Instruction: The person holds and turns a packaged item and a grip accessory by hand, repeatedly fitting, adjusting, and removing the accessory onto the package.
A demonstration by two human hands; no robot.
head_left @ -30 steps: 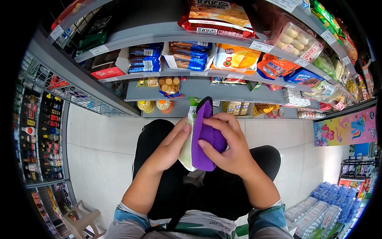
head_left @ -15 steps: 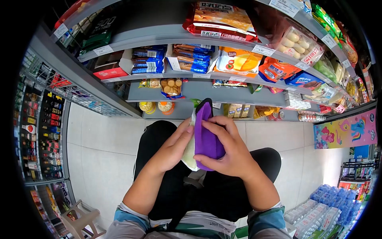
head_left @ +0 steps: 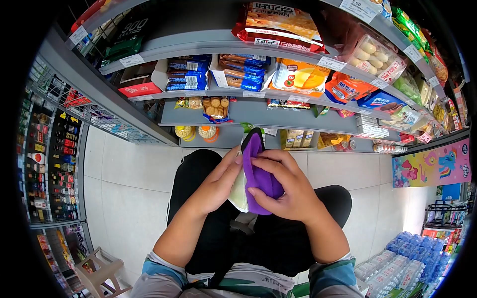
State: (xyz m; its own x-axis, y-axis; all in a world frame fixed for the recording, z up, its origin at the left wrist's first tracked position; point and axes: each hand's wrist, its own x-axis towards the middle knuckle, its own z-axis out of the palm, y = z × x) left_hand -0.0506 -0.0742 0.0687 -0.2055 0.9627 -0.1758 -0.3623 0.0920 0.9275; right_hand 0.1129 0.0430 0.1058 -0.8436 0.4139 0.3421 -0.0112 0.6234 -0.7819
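My left hand (head_left: 219, 183) is closed around a pale green and white packet (head_left: 239, 190), held upright above my lap. A bit of brighter green shows at its top. Against the packet's right side lies a purple cloth (head_left: 269, 182) with a black edge at the top. My right hand (head_left: 289, 185) grips this cloth, with the thumb low on its face and the fingers higher up. The packet's far side and most of its print are hidden.
Shelves in front hold blue snack packs (head_left: 187, 73), an orange package (head_left: 299, 75) and a red bag (head_left: 280, 29). Shrink-wrapped bottles (head_left: 392, 268) stand on the floor at right. A beige stool (head_left: 103, 273) is at lower left, near a drinks shelf (head_left: 64, 159).
The right thumb and fingers have shifted slightly up on the purple cloth. The cloth's top has dropped a little and its folds have opened wider. The left hand has hardly moved.
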